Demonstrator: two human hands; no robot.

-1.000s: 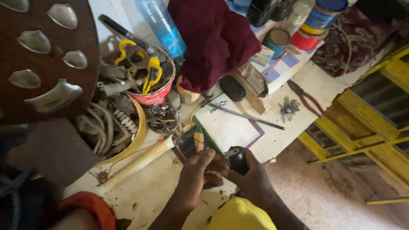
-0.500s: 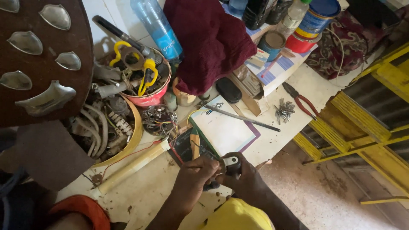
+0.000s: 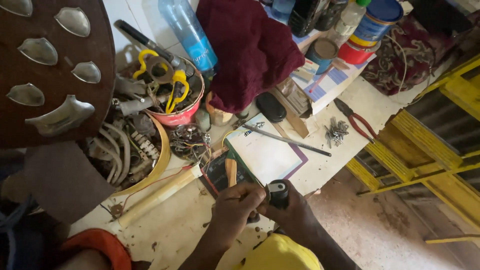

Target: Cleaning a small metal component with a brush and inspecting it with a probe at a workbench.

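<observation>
Black little cylinder part (image 3: pixel 278 193) sits clamped in my right hand (image 3: pixel 295 212) while my left hand (image 3: pixel 235 207) pinches its end, right above the white notebook (image 3: pixel 265 155).

Small black device (image 3: pixel 278 192) mostly buried between left hand (image 3: pixel 235 206) and right hand (image 3: pixel 296 216), lower half hidden. Fingertip contact point unreadable. Maroon cloth (image 3: pixel 250 50) covers whatever's beneath. Blue bottle (image 3: pixel 187 30) and blue-lidded can (image 3: pixel 376 17) cropped by top edge.

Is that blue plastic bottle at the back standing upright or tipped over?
Tipped. The blue plastic bottle leans at a slant, its lower end by the red bowl of tools, its upper end cut off by the frame's top edge.
</observation>
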